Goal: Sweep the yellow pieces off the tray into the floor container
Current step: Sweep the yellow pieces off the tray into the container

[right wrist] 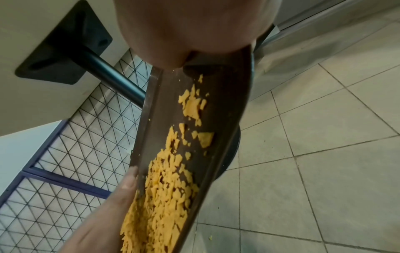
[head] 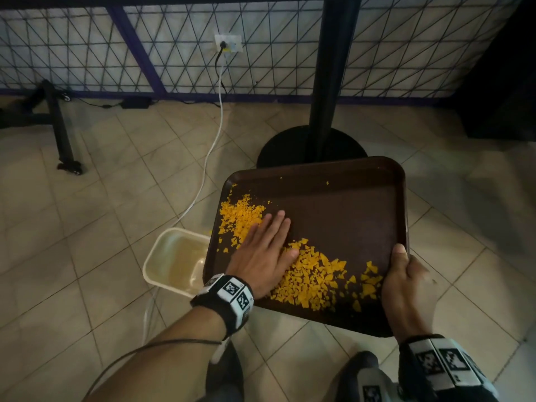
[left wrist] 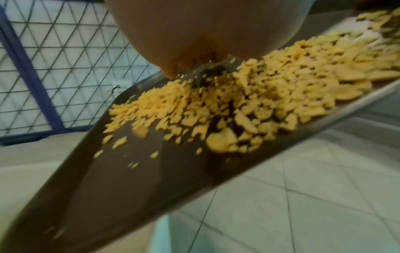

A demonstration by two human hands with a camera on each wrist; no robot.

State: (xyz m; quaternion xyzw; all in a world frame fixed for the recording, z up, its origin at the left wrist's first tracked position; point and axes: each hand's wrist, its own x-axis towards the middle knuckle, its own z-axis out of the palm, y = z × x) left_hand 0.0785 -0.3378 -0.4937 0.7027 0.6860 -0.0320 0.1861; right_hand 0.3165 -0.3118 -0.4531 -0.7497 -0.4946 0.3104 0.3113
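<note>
A dark brown tray point(head: 348, 198) is held above the floor, tilted down toward its left edge. Yellow pieces point(head: 310, 277) lie in two heaps, one near the left rim point(head: 237, 219) and one along the near edge. My left hand point(head: 266, 250) lies flat on the tray with straight fingers, between the heaps. My right hand point(head: 406, 282) grips the tray's near right corner, thumb on top of the rim. A cream plastic container point(head: 174, 259) stands on the floor under the tray's left edge. The left wrist view shows the yellow pieces point(left wrist: 249, 106) on the tray point(left wrist: 108, 188) below my palm.
A black table pedestal point(head: 313, 140) rises just behind the tray. A white cable point(head: 208, 158) runs over the tiled floor to a wall socket point(head: 228, 43). A mesh fence point(head: 145, 53) lines the back. A black stand point(head: 61, 134) is at far left.
</note>
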